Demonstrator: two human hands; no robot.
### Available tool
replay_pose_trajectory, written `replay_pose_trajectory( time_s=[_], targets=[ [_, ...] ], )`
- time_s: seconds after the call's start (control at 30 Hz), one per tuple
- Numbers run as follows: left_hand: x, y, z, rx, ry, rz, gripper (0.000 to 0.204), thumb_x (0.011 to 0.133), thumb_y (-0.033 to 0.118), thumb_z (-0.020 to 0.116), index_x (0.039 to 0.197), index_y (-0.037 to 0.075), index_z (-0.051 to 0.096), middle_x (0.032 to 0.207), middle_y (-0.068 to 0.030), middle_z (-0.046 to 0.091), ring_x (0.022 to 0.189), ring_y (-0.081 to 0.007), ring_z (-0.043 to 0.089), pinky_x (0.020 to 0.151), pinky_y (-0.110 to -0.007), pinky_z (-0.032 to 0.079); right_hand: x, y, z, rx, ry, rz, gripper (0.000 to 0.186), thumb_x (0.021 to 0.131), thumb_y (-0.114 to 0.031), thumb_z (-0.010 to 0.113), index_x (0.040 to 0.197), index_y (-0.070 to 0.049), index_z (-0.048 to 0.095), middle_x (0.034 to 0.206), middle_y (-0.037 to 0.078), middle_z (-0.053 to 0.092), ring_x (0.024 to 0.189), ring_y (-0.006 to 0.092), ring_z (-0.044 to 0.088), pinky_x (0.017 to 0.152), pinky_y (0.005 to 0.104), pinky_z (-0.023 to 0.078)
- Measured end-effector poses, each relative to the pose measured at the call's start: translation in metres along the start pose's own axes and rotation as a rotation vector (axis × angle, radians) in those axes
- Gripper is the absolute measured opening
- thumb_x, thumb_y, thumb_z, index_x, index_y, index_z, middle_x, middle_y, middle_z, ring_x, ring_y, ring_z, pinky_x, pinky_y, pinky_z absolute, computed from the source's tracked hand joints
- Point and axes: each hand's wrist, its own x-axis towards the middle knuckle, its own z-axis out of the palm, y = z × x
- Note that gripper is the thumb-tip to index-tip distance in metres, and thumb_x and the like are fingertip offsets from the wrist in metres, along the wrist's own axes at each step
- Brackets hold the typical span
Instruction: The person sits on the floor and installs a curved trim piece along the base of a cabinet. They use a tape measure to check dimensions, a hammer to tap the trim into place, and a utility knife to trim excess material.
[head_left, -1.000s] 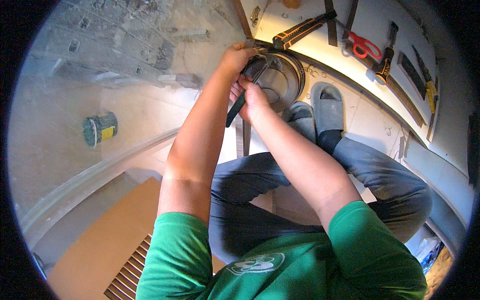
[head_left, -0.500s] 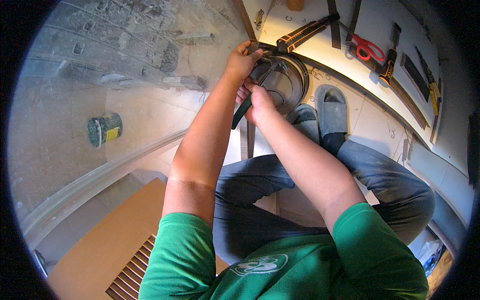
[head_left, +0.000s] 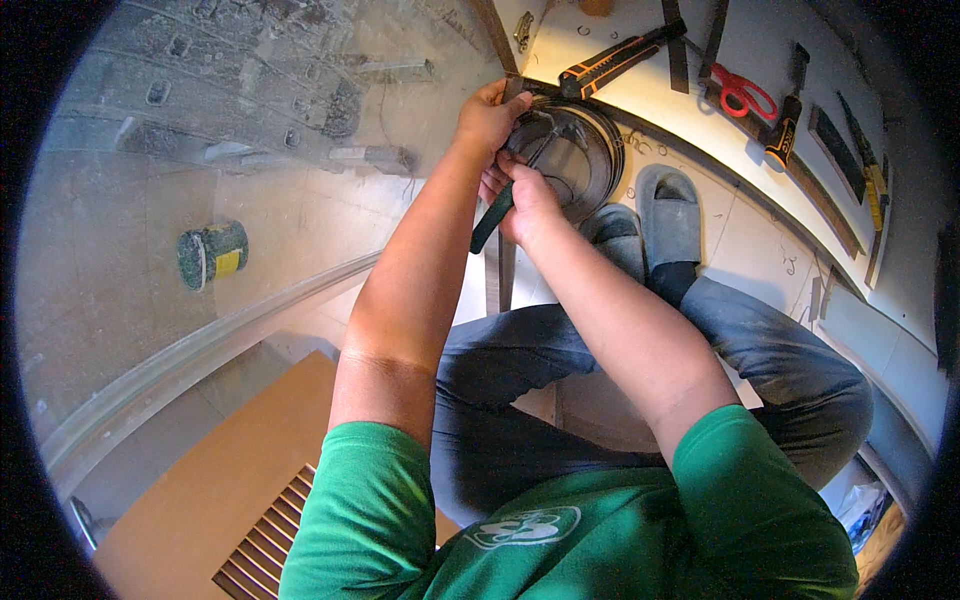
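Green bucket (head_left: pixel 212 254) left of both hands (head_left: pixel 488 124)

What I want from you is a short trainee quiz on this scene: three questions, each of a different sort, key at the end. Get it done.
1. Multiple choice. Which of the person's hands is wrapped around the dark handle?
A) left
B) right
C) neither

2. True or false. Neither hand is touching the red-handled scissors.

3. Fill in the missing word. The dark green container is on the ____ side of the picture.

Key
1. B: the right hand
2. True
3. left
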Motion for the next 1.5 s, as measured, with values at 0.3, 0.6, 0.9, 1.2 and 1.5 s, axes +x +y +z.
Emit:
replay_pose_trajectory(
  time_s=[0.3, 0.6, 0.9, 1.2, 1.5],
  targets=[
    [-0.004, 0.007, 0.003, -0.151, 0.001, -0.037, 0.032, 0.094, 0.011, 0.071, 0.124, 0.002, 0.067, 0.103, -0.0039, 0.074, 0.084, -0.0131, 0.065, 0.078, -0.028, 0.052, 0.007, 0.004, -0.001, 0.003, -0.059, 0.015, 0.007, 0.100, -0.011, 0.054, 0.098, -0.015, 0.060, 0.085, -0.001, 0.064, 0.075, 0.0149, 0.065, 0.074, 0.0312, 0.057],
    [-0.009, 0.014, 0.006, -0.071, 0.060, -0.004, 0.030, 0.093, 0.011, 0.071, 0.121, 0.001, 0.068, 0.102, -0.0051, 0.074, 0.085, -0.0133, 0.065, 0.080, -0.028, 0.052, 0.009, 0.003, 0.000, 0.005, -0.032, 0.047, 0.009, 0.100, -0.010, 0.052, 0.102, -0.014, 0.060, 0.092, 0.002, 0.067, 0.084, 0.0184, 0.068, 0.082, 0.0353, 0.059],
    [-0.007, 0.013, 0.004, -0.071, 0.082, -0.015, 0.031, 0.093, 0.013, 0.072, 0.123, 0.002, 0.068, 0.102, -0.0044, 0.074, 0.084, -0.0134, 0.064, 0.079, -0.029, 0.051, 0.003, 0.001, 0.006, -0.009, -0.115, 0.026, 0.005, 0.099, -0.010, 0.056, 0.096, -0.011, 0.061, 0.088, 0.002, 0.066, 0.078, 0.0170, 0.067, 0.076, 0.0328, 0.058],
    [-0.009, 0.020, 0.005, -0.055, 0.088, -0.037, 0.034, 0.094, 0.014, 0.071, 0.125, 0.001, 0.066, 0.102, -0.0049, 0.074, 0.084, -0.0146, 0.065, 0.078, -0.030, 0.052, 0.003, 0.003, 0.008, 0.020, -0.066, 0.011, 0.001, 0.098, -0.012, 0.060, 0.098, -0.012, 0.061, 0.085, 0.001, 0.064, 0.076, 0.0160, 0.064, 0.071, 0.0313, 0.056],
    [-0.009, 0.020, 0.003, -0.039, 0.015, 0.005, 0.024, 0.094, 0.022, 0.073, 0.111, 0.004, 0.071, 0.082, 0.0024, 0.063, 0.072, -0.0103, 0.052, 0.065, -0.026, 0.042, -0.002, 0.002, 0.013, -0.022, 0.001, -0.016, 0.004, 0.098, -0.011, 0.057, 0.100, -0.010, 0.061, 0.091, 0.004, 0.067, 0.082, 0.0183, 0.067, 0.077, 0.0338, 0.058]
  ],
)
